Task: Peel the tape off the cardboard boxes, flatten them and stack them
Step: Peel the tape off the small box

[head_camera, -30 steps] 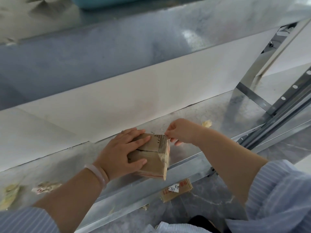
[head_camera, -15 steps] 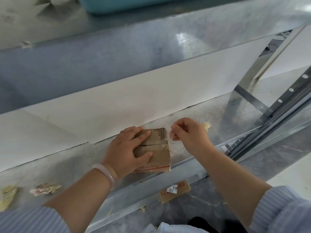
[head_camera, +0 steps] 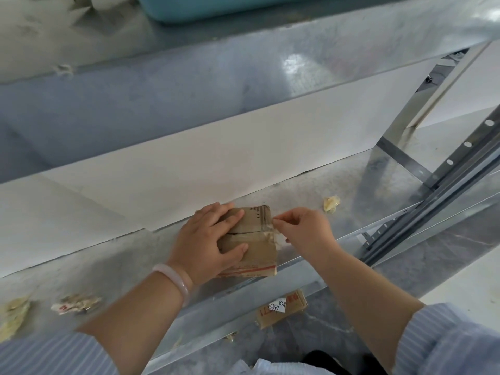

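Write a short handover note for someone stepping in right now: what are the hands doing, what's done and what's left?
Left hand: fingers laid flat on the cardboard box, pressing it onto the metal shelf.
Right hand: pinches the clear tape at the box's right edge.
Done: crumpled scraps, likely peeled tape, lie on the shelf; a flat cardboard piece lies below the shelf.
Left: pull this tape off, flatten the box, stack it.
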`<action>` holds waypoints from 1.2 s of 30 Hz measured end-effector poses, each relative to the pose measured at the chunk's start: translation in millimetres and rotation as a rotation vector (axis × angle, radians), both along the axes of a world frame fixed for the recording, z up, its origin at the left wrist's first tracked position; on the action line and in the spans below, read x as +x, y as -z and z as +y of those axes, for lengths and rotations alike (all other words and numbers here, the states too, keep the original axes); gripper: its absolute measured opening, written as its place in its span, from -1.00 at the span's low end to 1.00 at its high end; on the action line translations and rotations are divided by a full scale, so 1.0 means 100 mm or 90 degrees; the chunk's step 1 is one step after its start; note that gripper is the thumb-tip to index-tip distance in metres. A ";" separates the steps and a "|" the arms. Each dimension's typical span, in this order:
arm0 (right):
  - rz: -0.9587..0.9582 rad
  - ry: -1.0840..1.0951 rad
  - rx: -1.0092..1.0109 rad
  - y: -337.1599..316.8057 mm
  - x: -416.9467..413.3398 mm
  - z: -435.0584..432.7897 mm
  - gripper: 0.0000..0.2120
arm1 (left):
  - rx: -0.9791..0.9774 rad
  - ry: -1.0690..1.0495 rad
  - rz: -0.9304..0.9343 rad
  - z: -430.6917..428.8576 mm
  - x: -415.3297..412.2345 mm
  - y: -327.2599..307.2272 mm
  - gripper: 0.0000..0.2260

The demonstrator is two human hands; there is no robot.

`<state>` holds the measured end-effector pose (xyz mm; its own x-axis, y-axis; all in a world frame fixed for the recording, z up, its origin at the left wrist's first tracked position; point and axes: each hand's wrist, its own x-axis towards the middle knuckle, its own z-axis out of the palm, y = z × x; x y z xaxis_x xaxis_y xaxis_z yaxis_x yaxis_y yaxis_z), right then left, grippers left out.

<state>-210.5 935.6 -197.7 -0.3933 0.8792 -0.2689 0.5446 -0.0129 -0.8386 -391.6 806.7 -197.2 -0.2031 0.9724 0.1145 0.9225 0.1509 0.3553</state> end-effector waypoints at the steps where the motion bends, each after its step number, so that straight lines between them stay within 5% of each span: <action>1: -0.017 -0.015 -0.005 0.00 0.01 -0.02 -0.86 | 0.002 -0.004 0.001 0.00 0.00 0.00 -0.36; 5: -0.013 -0.050 -0.065 -0.04 0.07 -0.09 -0.75 | -0.001 -0.038 0.013 0.02 0.04 0.01 -0.36; 16: -0.093 -0.092 0.059 -0.19 0.03 -0.02 -0.82 | 0.002 -0.063 0.041 0.03 0.06 0.07 -0.36; 23: -0.237 -0.235 0.372 -0.25 -0.02 -0.11 -0.86 | -0.025 -0.062 0.042 0.05 0.04 0.07 -0.34; 36: 0.008 -0.311 0.687 -0.28 -0.11 -0.30 -0.89 | -0.063 -0.060 0.084 0.09 0.08 0.02 -0.33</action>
<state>-221.0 906.0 -170.1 -0.7472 0.4050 0.5269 0.2871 0.9118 -0.2935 -383.5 815.7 -199.6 -0.2837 0.9576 0.0504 0.9400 0.2673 0.2118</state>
